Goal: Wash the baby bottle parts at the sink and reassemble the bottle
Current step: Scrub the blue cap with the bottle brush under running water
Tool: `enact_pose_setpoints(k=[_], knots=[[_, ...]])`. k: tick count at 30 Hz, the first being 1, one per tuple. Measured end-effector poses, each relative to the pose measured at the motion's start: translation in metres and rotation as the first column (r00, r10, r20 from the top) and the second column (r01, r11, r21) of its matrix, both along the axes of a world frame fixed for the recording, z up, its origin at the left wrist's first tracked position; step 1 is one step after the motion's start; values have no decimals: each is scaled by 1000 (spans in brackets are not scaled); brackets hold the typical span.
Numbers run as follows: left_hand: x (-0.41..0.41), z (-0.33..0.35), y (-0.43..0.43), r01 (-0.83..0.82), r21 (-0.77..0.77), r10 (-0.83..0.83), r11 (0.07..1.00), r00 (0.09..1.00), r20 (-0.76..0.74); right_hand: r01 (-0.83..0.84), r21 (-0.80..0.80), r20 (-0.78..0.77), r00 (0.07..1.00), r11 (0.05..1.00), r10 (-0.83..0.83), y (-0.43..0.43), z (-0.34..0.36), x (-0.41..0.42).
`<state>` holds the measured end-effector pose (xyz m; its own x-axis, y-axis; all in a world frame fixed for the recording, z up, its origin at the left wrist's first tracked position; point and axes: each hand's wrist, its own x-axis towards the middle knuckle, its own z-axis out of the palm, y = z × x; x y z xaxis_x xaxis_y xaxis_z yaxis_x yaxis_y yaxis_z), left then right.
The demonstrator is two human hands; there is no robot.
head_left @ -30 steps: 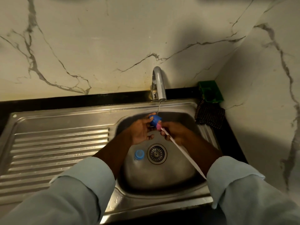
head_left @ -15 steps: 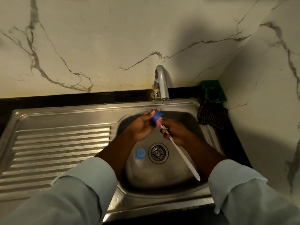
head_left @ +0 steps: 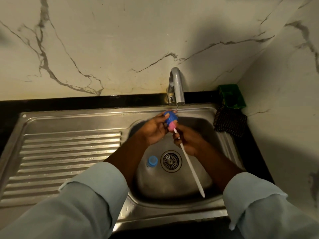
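Note:
Over the steel sink basin [head_left: 189, 190], my left hand [head_left: 153, 130] grips a small blue bottle part [head_left: 170, 117] right under the tap's spout. My right hand [head_left: 187, 141] holds a white-handled bottle brush [head_left: 191, 169]; its pink sponge head [head_left: 171, 127] is pressed against the blue part, and the handle slants down toward me. A thin stream of water falls from the tap [head_left: 177, 87] onto the blue part. A clear baby bottle with a blue ring [head_left: 152, 160] lies in the basin, left of the drain [head_left: 170, 161].
A ribbed steel drainboard [head_left: 69, 152] stretches to the left of the basin. At the back right corner sit a green holder [head_left: 231, 97] and a dark scrubbing cloth [head_left: 230, 122]. Marble walls close in behind and on the right.
Both hands have risen slightly toward the tap with the blue part and the brush. The brush handle has swung to a steeper angle.

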<state>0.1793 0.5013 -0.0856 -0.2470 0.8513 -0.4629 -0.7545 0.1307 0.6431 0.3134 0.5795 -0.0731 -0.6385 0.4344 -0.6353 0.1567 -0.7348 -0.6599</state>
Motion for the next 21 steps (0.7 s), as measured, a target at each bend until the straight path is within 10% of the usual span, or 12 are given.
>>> enact_pose_setpoints(k=[2, 4, 5, 7, 9, 11, 15, 17, 19, 21], knots=[[0, 1, 1, 17, -47, -17, 999, 1000, -12, -115, 521, 144, 989, 846, 45, 1, 2, -2], [6, 1, 6, 18, -175, -33, 984, 996, -81, -288, 929, 286, 957, 234, 42, 10, -5, 3], [11, -1, 7, -2, -231, -27, 973, 992, -122, -360, 932, 361, 932, -32, 36, 14, -7, 6], [17, -10, 6, -53, -253, 18, 966, 990, -138, -473, 850, 490, 872, -232, 15, 18, -12, 10], [20, -16, 4, -92, -240, 66, 966, 991, -113, -457, 888, 459, 887, -42, 52, 11, -15, 14], [22, -21, -1, -94, -232, 73, 968, 992, -100, -302, 854, 298, 951, 424, 79, 7, -13, 16], [26, -14, -4, -46, -202, 48, 978, 999, 2, -31, 371, 170, 985, 928, -35, -2, -8, 16], [26, -10, 0, -40, -163, 48, 986, 998, 45, 50, 226, 88, 994, 973, -71, -2, -8, 14], [23, -7, 5, -58, -162, 67, 985, 997, 49, 28, 466, 127, 987, 884, -98, 2, -11, 14], [23, -7, 7, -44, -202, 45, 978, 999, 0, -233, 859, 299, 951, 457, -77, 14, -18, 19]])
